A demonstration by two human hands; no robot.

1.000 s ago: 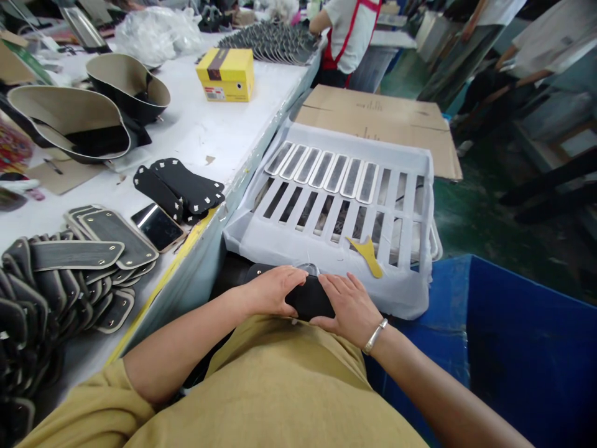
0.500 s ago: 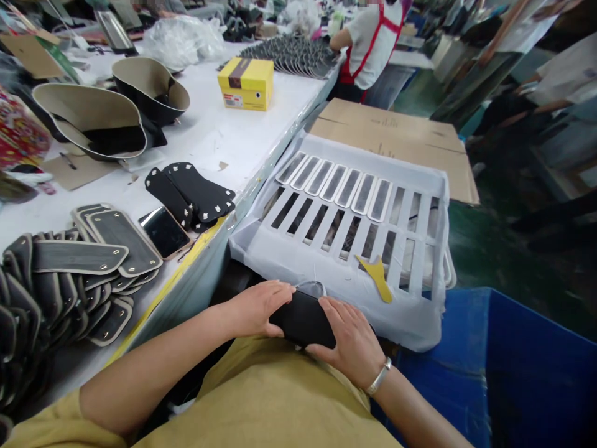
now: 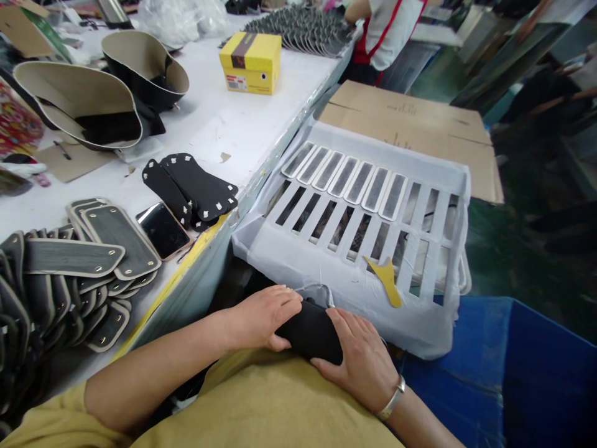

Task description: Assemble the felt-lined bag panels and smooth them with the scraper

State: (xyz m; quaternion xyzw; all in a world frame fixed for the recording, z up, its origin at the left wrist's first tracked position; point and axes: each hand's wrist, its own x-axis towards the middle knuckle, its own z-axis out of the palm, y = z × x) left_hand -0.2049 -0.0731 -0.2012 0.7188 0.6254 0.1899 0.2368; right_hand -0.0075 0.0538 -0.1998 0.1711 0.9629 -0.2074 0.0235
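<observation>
A flat black panel (image 3: pixel 310 330) lies close against my body, between both hands. My left hand (image 3: pixel 263 317) is closed on its left end, fingers over the top and thumb toward me. At the other end my right hand (image 3: pixel 359 354) grips it the same way, a silver bracelet on the wrist. A thin pale cord (image 3: pixel 321 288) loops out beyond the panel's far edge. Just past it stands a white cloth-covered rack (image 3: pixel 280 249) with slots; several grey panels with pale rims (image 3: pixel 345 177) rest along its back, and a yellow Y-shaped piece (image 3: pixel 386 280) lies on its front.
Left on the white table are piled grey panels (image 3: pixel 69 255), a phone (image 3: pixel 163 230), black panels with white tabs (image 3: pixel 196 190), black pieces with beige lining (image 3: pixel 84 93) and a yellow box (image 3: pixel 252 62). A blue bin (image 3: pixel 480 354) stands right; cardboard (image 3: pixel 415 118) lies behind the rack. A co-worker (image 3: pixel 382 37) is beyond.
The view has shifted slightly, so the table and rack appear displaced. Both hands keep their hold on the black panel, which sits slightly lower and farther right in the picture.
</observation>
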